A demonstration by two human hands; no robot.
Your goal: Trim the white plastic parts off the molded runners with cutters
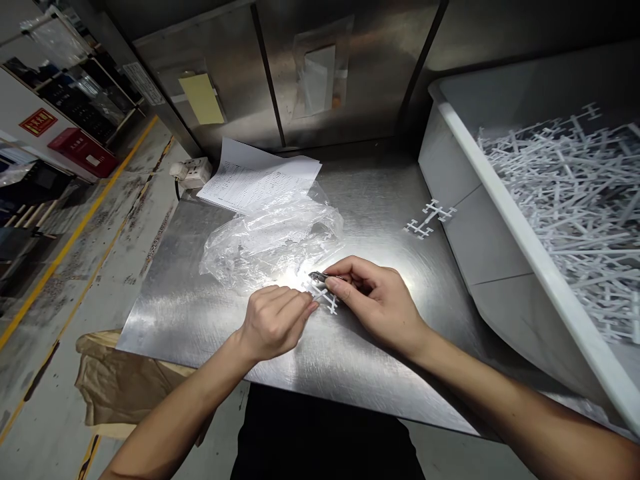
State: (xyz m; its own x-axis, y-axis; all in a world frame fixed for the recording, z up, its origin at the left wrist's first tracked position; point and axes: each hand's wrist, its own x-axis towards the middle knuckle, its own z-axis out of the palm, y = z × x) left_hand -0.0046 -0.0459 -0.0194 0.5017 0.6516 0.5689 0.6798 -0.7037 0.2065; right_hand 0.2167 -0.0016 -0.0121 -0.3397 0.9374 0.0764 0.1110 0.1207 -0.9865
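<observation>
A small white plastic sprue frame (324, 297) lies on the steel table (350, 360) between my two hands. My left hand (274, 321) is curled, its fingertips pinching the frame's left end. My right hand (376, 297) is closed round a small metal cutter (318, 276), whose dark tip points left just above the frame. A crumpled clear plastic bag (273, 240) lies right behind the hands.
A large white tub (525, 233) at the right holds several white sprue frames. Another loose frame (429, 220) lies by the tub's wall. Printed paper sheets (260, 180) and a power strip (193, 172) sit at the back left. Brown paper hangs off the table's left front.
</observation>
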